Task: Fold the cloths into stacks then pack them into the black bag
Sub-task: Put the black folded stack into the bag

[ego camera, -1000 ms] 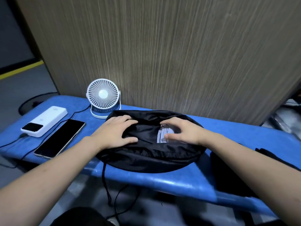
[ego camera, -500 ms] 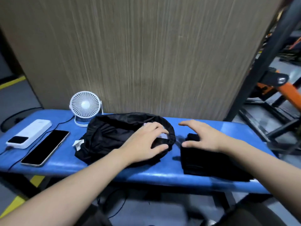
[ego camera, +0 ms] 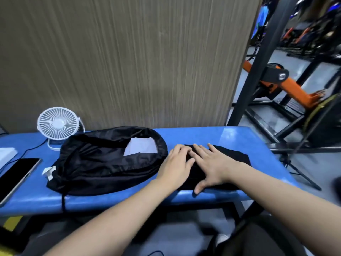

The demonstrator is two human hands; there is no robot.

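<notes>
The black bag [ego camera: 103,161] lies on the blue table [ego camera: 239,137], its mouth facing right. A folded pale grey cloth [ego camera: 141,148] shows inside the opening. To the right of the bag lies a folded black cloth [ego camera: 232,156]. My left hand [ego camera: 177,167] rests on the black cloth's left end with fingers slightly curled. My right hand [ego camera: 212,165] lies flat on the same cloth, fingers spread, thumb at the near edge. Both hands press down on the cloth; neither visibly grips it.
A small white fan [ego camera: 57,124] stands at the back left by the wooden panel. A black phone [ego camera: 16,176] and a white power bank [ego camera: 5,156] lie at the far left. A black and orange metal frame [ego camera: 287,85] stands to the right.
My left hand left the bag's mouth and moved right onto the black cloth. My right hand settled flat on that cloth. The view swung to the right.
</notes>
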